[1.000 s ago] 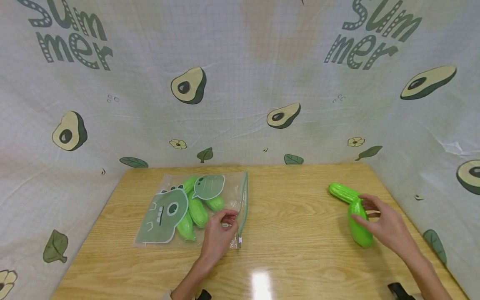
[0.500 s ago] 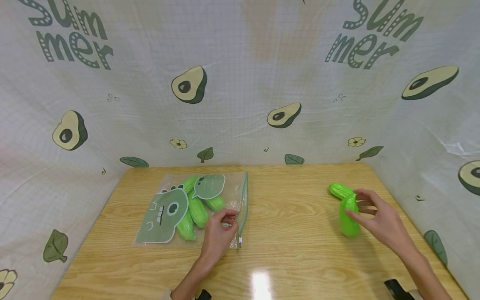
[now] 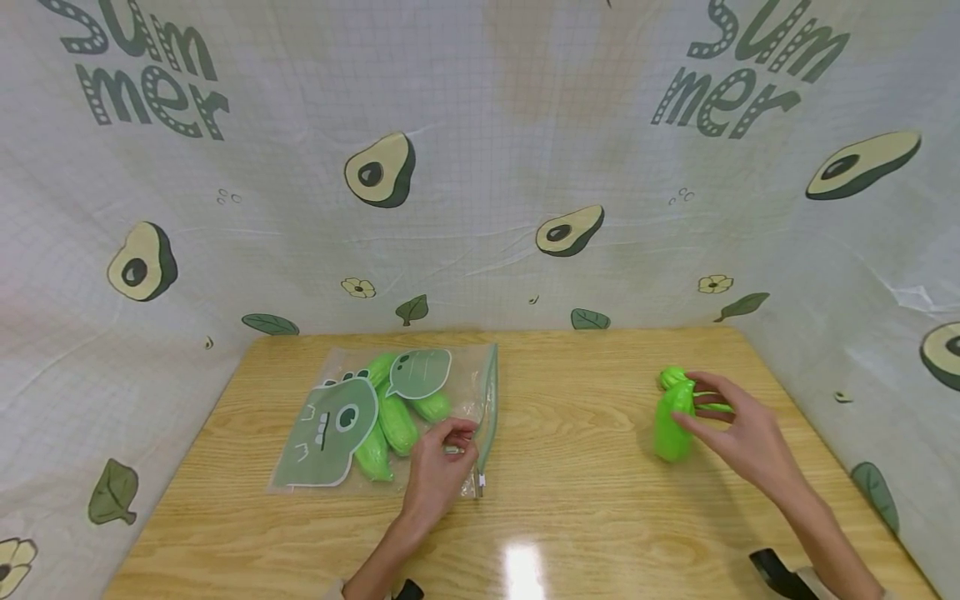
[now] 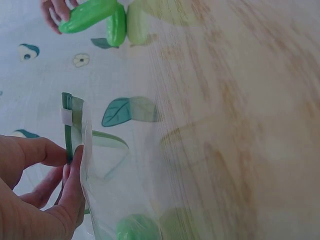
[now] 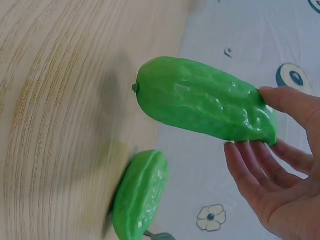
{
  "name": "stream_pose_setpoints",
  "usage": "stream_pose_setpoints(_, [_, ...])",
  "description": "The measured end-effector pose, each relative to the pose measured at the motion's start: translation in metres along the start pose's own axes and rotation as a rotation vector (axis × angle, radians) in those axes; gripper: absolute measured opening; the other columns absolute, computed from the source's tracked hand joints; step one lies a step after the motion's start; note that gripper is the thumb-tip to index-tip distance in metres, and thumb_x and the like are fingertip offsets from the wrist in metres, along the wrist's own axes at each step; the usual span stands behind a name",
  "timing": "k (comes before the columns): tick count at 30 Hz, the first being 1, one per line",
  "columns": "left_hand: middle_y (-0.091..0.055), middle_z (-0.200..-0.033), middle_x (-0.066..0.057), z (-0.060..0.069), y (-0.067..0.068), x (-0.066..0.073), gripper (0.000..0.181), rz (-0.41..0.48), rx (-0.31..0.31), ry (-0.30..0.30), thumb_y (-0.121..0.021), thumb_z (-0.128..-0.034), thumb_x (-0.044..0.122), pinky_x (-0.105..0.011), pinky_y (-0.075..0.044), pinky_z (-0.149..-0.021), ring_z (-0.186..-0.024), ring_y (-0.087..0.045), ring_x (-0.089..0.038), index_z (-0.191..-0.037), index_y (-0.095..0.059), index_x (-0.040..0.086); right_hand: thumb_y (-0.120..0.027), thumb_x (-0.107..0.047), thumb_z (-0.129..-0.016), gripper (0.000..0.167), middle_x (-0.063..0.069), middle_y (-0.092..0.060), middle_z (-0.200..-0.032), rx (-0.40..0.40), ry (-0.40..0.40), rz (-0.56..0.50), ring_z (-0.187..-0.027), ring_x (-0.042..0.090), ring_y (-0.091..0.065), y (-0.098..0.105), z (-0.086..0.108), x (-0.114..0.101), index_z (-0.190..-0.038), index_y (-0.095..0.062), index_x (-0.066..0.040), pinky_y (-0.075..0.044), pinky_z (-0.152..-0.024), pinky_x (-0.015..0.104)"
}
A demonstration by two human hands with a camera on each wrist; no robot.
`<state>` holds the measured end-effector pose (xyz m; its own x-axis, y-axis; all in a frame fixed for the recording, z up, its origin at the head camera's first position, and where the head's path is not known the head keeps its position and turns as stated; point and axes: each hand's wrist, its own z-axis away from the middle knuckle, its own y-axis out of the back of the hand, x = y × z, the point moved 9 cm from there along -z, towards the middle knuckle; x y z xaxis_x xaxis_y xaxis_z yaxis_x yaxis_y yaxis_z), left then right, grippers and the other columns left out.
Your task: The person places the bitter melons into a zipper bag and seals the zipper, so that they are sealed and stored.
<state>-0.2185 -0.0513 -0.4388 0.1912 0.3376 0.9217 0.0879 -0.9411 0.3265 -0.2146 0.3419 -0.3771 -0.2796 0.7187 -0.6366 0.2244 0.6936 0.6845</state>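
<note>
Between thumb and fingers, my right hand (image 3: 738, 425) grips a glossy green bumpy vegetable (image 5: 200, 100) by its narrower end, lifted over the table. A second green vegetable (image 5: 141, 195) lies on the wood behind it, partly covered in the head view. On the left, a clear zip bag (image 3: 326, 433) with a cartoon print lies flat, several green vegetables (image 3: 396, 423) inside. My left hand (image 3: 438, 471) pinches the bag's edge near its green zip strip; in the left wrist view, thumb and fingers meet at the strip (image 4: 68, 137) below a white slider (image 4: 67, 116).
The wooden table (image 3: 570, 417) spans the front, with bare wood between the bag and the right-hand vegetables. A pale cloth (image 3: 465, 167) printed with avocados and leaves hangs behind and along both sides. Dark bands show at both wrists.
My right hand has moved left with the gripped vegetable, which now overlaps the one lying behind it. My left hand and the bag have stayed in place.
</note>
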Motion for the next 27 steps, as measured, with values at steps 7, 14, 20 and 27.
stream_pose_setpoints(7, [-0.073,-0.095,-0.007,0.000,0.000,0.001,0.024,0.002,0.001,0.004,-0.066,-0.0831,-0.006,-0.024,-0.060,-0.070,-0.084,-0.069,-0.018,-0.103,-0.075,0.003,-0.083,-0.012,-0.087,0.061,0.018,-0.063,-0.126,-0.001,-0.009,-0.064,-0.100,-0.015,-0.056,-0.007,-0.005,-0.004,-0.140,-0.056,-0.002,-0.051,-0.083,0.006])
stream_pose_setpoints(14, [-0.072,-0.094,-0.006,-0.001,0.001,0.001,0.024,0.000,0.005,0.003,-0.066,-0.0829,-0.006,-0.024,-0.060,-0.070,-0.084,-0.069,-0.018,-0.102,-0.075,0.004,-0.083,-0.011,-0.087,0.060,0.016,-0.062,-0.127,0.011,-0.016,-0.125,-0.104,-0.009,-0.059,-0.014,-0.009,-0.008,-0.140,-0.056,-0.003,-0.053,-0.084,0.010])
stream_pose_setpoints(20, [-0.073,-0.095,-0.007,-0.001,0.001,0.002,0.024,0.002,0.003,-0.001,-0.066,-0.0831,-0.007,-0.023,-0.060,-0.071,-0.084,-0.069,-0.019,-0.102,-0.075,0.004,-0.082,-0.008,-0.087,0.058,0.021,-0.063,-0.124,0.022,-0.022,-0.163,-0.103,-0.011,-0.060,-0.020,-0.012,-0.010,-0.138,-0.055,0.000,-0.053,-0.084,0.011])
stream_pose_setpoints(27, [-0.073,-0.094,-0.006,0.000,0.001,0.002,0.024,0.001,0.002,0.005,-0.066,-0.0836,-0.006,-0.023,-0.060,-0.070,-0.084,-0.069,-0.018,-0.103,-0.075,0.004,-0.080,-0.005,-0.088,0.059,0.021,-0.059,-0.129,0.009,-0.035,-0.253,-0.105,-0.007,-0.061,-0.030,-0.014,-0.014,-0.140,-0.052,0.002,-0.054,-0.085,0.013])
